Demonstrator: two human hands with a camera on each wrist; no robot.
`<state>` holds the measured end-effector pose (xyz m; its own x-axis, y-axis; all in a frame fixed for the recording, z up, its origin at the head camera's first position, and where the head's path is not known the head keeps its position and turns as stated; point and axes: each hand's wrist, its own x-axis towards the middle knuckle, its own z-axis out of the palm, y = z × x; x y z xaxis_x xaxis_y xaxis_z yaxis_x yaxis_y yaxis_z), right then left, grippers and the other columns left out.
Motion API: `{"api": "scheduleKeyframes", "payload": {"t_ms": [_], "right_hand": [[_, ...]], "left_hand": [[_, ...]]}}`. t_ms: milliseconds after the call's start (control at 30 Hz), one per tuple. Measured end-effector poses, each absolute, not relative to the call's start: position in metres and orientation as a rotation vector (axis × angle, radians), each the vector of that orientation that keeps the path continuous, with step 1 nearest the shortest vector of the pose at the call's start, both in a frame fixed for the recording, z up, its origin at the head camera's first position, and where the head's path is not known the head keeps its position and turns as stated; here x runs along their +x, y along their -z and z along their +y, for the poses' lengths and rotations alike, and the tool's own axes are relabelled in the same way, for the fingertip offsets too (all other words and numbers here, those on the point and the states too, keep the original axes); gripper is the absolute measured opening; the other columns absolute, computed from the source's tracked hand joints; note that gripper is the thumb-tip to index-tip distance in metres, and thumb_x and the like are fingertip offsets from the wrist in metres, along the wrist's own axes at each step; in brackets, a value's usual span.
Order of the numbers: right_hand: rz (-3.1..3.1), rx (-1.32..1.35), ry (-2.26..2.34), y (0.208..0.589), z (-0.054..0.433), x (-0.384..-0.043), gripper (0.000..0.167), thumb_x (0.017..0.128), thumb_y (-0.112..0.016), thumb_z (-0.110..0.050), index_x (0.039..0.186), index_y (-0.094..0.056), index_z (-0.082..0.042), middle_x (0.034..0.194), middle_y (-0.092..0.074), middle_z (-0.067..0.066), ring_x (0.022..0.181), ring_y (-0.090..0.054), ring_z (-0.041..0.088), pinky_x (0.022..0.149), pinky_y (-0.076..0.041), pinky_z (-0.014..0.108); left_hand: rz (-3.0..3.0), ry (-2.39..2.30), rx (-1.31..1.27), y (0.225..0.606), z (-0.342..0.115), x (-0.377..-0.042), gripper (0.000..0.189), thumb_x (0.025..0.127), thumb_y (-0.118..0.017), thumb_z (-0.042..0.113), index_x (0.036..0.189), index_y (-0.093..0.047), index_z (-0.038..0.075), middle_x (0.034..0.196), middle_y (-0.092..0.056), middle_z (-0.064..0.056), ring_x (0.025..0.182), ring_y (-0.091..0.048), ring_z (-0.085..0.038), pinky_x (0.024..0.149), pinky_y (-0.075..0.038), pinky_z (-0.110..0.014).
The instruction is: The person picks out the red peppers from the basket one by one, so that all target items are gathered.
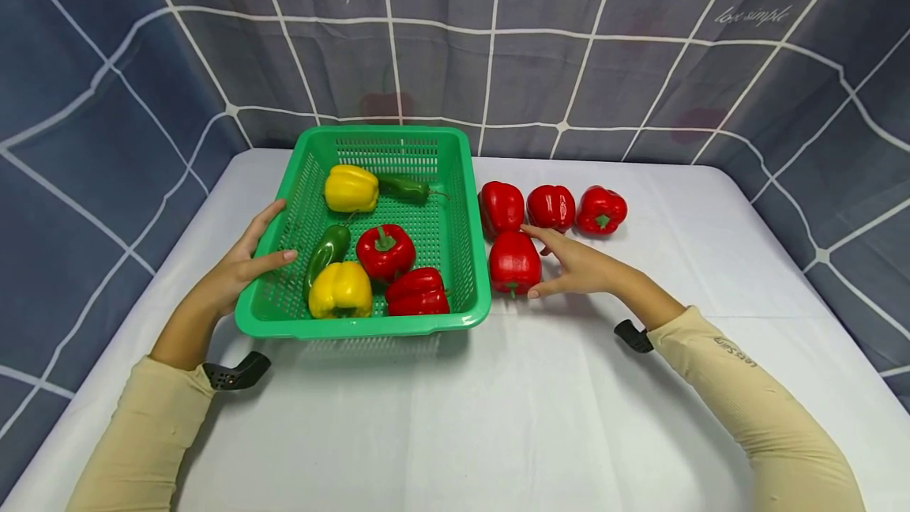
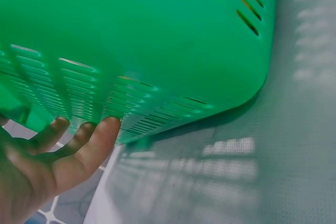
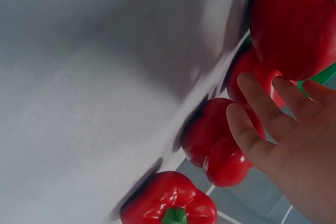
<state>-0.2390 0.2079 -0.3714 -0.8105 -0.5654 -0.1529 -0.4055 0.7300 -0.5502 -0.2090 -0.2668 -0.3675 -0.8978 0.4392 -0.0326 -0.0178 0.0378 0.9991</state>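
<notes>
A green plastic basket (image 1: 362, 329) stands on the white table, holding two yellow bell peppers (image 1: 341, 291), two long green peppers (image 1: 329, 255) and two red bell peppers (image 1: 386, 251). My left hand (image 1: 238, 267) holds its left rim, thumb over the edge. In the left wrist view, the fingers (image 2: 84, 163) lie against the slotted outer wall. Just right of the basket, my right hand (image 1: 579, 263) spreads round a red bell pepper (image 1: 515, 261), thumb by the stem end and a fingertip at the far edge. The right wrist view shows these fingers (image 3: 252, 142) apart and fairly straight.
Behind that pepper, three more red bell peppers form a row: one beside the basket (image 1: 502, 205), a middle one (image 1: 550, 207) and one at the right (image 1: 601, 210). A dark grid-patterned cloth (image 1: 455, 69) rises along the back and sides of the table (image 1: 498, 417).
</notes>
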Motion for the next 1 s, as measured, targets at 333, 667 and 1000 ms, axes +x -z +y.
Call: {"api": "scheduleKeyframes", "payload": {"t_ms": [333, 667, 1000], "right_hand": [[2.62, -0.757, 0.741, 0.372, 0.2092, -0.2388, 0.101, 0.066, -0.078, -0.043, 0.144, -0.023, -0.013, 0.137, -0.038, 0.008, 0.113, -0.046, 0.029, 0.087, -0.047, 0.045], [2.62, -0.757, 0.761, 0.3752, 0.2122, -0.239, 0.098, 0.067, -0.078, -0.043, 0.144, -0.024, -0.014, 0.139, -0.036, 0.008, 0.113, -0.047, 0.029, 0.087, -0.047, 0.045], [2.626, -0.771, 0.77, 0.3764, 0.2129, -0.2393, 0.098, 0.067, -0.077, -0.044, 0.144, -0.023, -0.015, 0.139, -0.036, 0.008, 0.112, -0.047, 0.028, 0.086, -0.048, 0.045]], "left_hand": [[1.978, -1.928, 0.422, 0.3662, -0.2658, -0.2093, 0.075, 0.094, -0.045, 0.006, 0.146, 0.002, 0.033, 0.146, 0.009, -0.028, 0.098, -0.058, -0.009, 0.068, -0.055, -0.035], [1.992, -1.916, 0.42, 0.3673, -0.2661, -0.2098, 0.075, 0.094, -0.045, 0.007, 0.146, 0.002, 0.033, 0.146, 0.007, -0.029, 0.098, -0.057, -0.009, 0.068, -0.055, -0.035], [1.994, -1.92, 0.436, 0.3674, -0.2674, -0.2097, 0.074, 0.094, -0.044, 0.007, 0.146, 0.001, 0.033, 0.145, 0.008, -0.031, 0.099, -0.057, -0.008, 0.068, -0.055, -0.034]]}}
